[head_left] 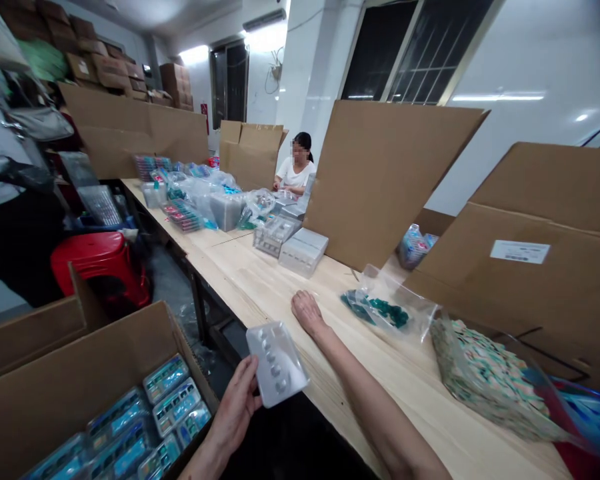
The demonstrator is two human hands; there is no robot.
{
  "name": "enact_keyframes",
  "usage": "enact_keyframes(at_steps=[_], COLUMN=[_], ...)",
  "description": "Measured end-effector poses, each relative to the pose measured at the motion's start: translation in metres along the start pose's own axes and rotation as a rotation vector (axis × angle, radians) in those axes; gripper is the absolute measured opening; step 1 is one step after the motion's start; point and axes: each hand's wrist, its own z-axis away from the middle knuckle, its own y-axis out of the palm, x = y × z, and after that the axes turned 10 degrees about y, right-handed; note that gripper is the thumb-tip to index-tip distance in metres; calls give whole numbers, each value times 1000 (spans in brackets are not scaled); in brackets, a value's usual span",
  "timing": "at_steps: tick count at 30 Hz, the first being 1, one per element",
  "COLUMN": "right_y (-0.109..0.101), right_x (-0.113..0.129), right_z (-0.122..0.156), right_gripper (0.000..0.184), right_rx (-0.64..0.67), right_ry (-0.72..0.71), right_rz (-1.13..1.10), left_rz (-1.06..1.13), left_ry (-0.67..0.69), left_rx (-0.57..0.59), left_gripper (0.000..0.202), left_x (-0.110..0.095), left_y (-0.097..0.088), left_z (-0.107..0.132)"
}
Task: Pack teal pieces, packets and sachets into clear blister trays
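My left hand grips a clear plastic blister tray by its near edge, holding it just off the front edge of the wooden table. My right hand rests on the tabletop with its fingers curled under; whether anything is in them is hidden. Beyond it lies a clear bag of small dark green pieces. A thick stack of printed cards in a clear bag sits to the right.
An open carton at lower left holds several packed blue blister packs. Large cardboard sheets stand along the table's far side. White boxes and more bagged goods lie further down, where a seated person works. A red stool stands left.
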Motion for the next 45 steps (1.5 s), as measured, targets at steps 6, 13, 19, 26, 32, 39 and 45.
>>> enact_keyframes(at_steps=[6,13,19,26,32,39,45], right_y=[-58,-98,-98,-105,-104,-97,-105], right_x=[35,74,64,62,62,62,60], right_z=[44,100,96,96,97,98,96], right_gripper=[18,15,18,19,18,18,18], right_rx=[111,346,400,448,432,454,451], right_ry=[44,83,185,246,268,327,389], right_rz=[-490,-751,-751,-764,-761,-771,-841], left_rz=[43,43,26,0,13,32,18], left_ry=[17,82,111,120,131,113,109], left_rx=[31,52,113,84,90,67,59], left_gripper=[32,32,30,35,35,36,36], left_x=[2,7,11,15,16,14,15], left_y=[0,20,28,29,29,32,30], left_z=[-2,4,8,7,8,11,10])
